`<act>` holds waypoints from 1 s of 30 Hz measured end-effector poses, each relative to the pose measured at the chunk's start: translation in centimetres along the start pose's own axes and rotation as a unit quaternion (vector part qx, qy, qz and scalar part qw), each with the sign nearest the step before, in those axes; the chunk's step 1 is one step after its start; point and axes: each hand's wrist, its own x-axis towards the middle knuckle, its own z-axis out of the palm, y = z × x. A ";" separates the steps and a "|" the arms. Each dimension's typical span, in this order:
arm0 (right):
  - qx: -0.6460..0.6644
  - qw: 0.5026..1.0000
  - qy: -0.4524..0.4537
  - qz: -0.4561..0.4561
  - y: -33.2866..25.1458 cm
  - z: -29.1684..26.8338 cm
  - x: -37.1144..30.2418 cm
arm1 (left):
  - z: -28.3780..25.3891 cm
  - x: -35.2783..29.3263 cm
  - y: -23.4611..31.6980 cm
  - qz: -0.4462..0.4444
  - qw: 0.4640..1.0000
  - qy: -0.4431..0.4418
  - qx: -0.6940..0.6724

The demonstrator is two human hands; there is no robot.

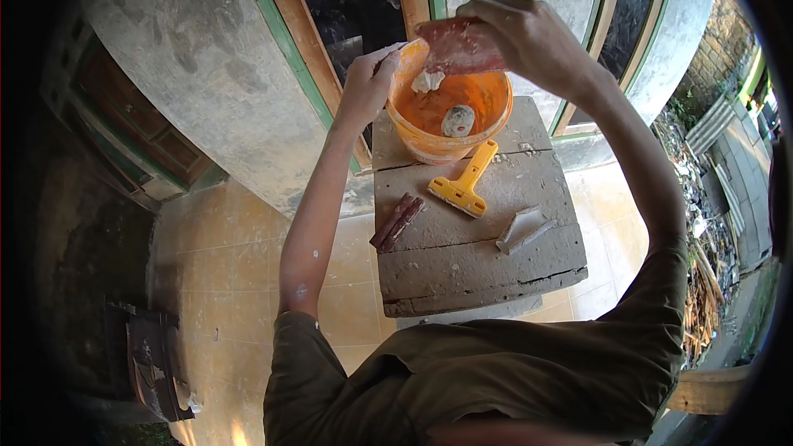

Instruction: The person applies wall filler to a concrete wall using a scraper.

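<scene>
An orange bucket (413, 139) stands at the far end of a worn plank-topped stool (479, 272). My left hand (368, 87) is closed at its left rim, on an orange edge smeared with white; whether that edge is a separate piece, I cannot tell. Over the bucket, my right hand (529, 37) grips a flat dark-red plate (458, 45) coated with white paste. A white lump of paste (427, 81) hangs below the plate's edge. Inside the bucket lies a rounded grey-white object (458, 120).
A yellow wide-headed scraper (462, 183) rests on the stool before the bucket. Dark-red strips (398, 221) lie at left, a bent grey-white piece (526, 230) at right. A plastered wall (190, 58) and green-edged window frame (330, 49) stand beyond. Rubble (702, 281) lies far right.
</scene>
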 end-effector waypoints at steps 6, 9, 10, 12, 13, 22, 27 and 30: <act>-0.001 0.995 0.020 0.102 2.4 -1.4 -0.1 | 0.0 0.6 -1.1 -0.070 0.997 0.008 -0.017; 0.035 0.986 0.000 0.163 3.3 -0.4 -0.6 | 0.0 0.8 -1.3 -0.085 0.995 -0.004 -0.046; 0.049 0.981 0.000 0.185 3.6 0.1 -0.8 | 0.1 0.8 -1.3 -0.089 0.993 -0.014 -0.070; 0.053 0.980 -0.008 0.193 3.4 0.7 -0.4 | -0.1 0.7 -1.5 -0.097 0.992 -0.022 -0.083; 0.055 0.978 -0.017 0.201 3.2 1.0 -0.2 | -0.2 0.6 -1.6 -0.105 0.989 -0.031 -0.096; 0.105 0.967 -0.006 0.234 5.4 4.2 0.0 | -1.3 1.8 -1.8 -0.085 0.987 -0.132 -0.034; 0.154 0.955 -0.016 0.254 6.5 4.2 -0.1 | -1.6 2.5 -2.1 -0.081 0.988 -0.126 -0.022; 0.194 0.944 -0.022 0.266 6.8 3.9 -0.6 | -1.7 2.2 -1.5 -0.076 0.988 -0.134 -0.004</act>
